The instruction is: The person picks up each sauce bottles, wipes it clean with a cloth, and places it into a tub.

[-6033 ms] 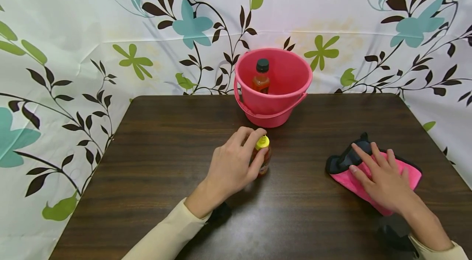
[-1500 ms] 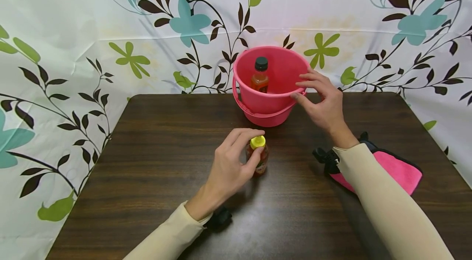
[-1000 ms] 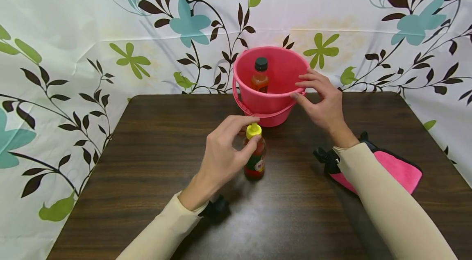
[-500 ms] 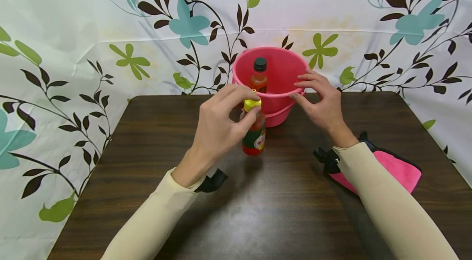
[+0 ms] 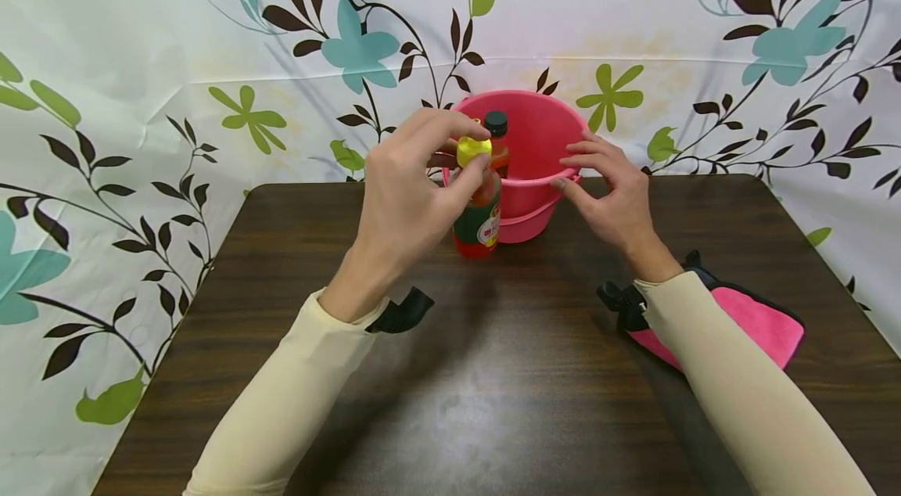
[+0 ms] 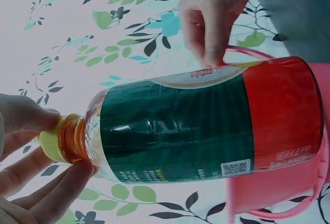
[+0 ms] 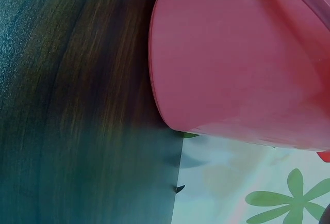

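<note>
My left hand point(image 5: 411, 191) pinches a sauce bottle point(image 5: 479, 222) by its yellow cap point(image 5: 473, 150), holding it upright above the table in front of the pink bucket point(image 5: 531, 203). Its dark green label and red lower part fill the left wrist view, where fingers wrap the neck. At the bucket's right rim my right hand point(image 5: 612, 187) grips the edge between thumb and fingers. Inside the bucket stands a second bottle point(image 5: 497, 142) with a black cap, partly hidden by the held one. The right wrist view shows mostly the bucket's side.
A pink and black cloth point(image 5: 756, 324) lies on the right of the dark wooden table point(image 5: 535, 402), partly covered by the right forearm. Behind the table hangs a white sheet point(image 5: 246, 26) with a leaf print, close to the bucket.
The left hand has lifted the yellow-capped bottle off the table and carried it up and forward to the bucket. Earlier, the right hand moved from the cloth to the bucket's rim, where it stays.
</note>
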A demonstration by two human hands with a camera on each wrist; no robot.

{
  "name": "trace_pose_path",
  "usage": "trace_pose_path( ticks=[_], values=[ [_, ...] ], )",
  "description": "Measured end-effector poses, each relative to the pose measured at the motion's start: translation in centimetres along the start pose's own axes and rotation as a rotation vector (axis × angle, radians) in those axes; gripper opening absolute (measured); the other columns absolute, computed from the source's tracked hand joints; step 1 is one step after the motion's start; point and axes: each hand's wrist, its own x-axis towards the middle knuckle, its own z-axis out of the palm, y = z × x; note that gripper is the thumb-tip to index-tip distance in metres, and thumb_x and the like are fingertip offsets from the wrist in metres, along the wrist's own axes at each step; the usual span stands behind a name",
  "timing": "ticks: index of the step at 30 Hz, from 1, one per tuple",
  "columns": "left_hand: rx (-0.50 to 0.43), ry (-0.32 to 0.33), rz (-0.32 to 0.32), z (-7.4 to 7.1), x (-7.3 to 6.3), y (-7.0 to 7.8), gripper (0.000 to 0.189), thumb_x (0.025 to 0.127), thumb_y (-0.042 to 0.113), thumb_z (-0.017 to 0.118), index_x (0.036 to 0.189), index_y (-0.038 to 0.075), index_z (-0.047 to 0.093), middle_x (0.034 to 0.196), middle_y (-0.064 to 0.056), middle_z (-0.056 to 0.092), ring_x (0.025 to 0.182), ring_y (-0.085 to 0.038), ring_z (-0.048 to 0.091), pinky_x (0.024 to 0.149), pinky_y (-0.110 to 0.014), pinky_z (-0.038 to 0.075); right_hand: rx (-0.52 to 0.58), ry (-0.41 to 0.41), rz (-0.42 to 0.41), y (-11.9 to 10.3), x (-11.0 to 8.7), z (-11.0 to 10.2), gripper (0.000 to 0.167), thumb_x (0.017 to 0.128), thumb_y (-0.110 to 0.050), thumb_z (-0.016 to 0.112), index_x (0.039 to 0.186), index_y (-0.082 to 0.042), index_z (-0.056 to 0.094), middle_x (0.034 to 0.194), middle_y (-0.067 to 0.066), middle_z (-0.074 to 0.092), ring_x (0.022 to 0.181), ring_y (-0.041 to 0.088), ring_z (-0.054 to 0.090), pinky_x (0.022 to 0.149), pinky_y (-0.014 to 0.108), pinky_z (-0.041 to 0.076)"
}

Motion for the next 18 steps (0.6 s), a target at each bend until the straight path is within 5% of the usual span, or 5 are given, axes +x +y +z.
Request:
trace_pose_path(
  ticks=[18],
  values=[
    [-0.013,0.028,0.005,-0.5,4.8,0.9,0.025,0.097,0.015,0.075,0.117,0.000,0.075,0.121,-0.015,0.074,0.099,-0.026,0.080,0.092,-0.032,0.064,0.001,-0.008,0.004,-0.2,0.0,0.0,0.039,0.083,-0.007,0.088,0.120,-0.006,0.079,0.138,0.014,0.071,0.143,0.029,0.056,0.109,0.012,0.046]
  ],
)
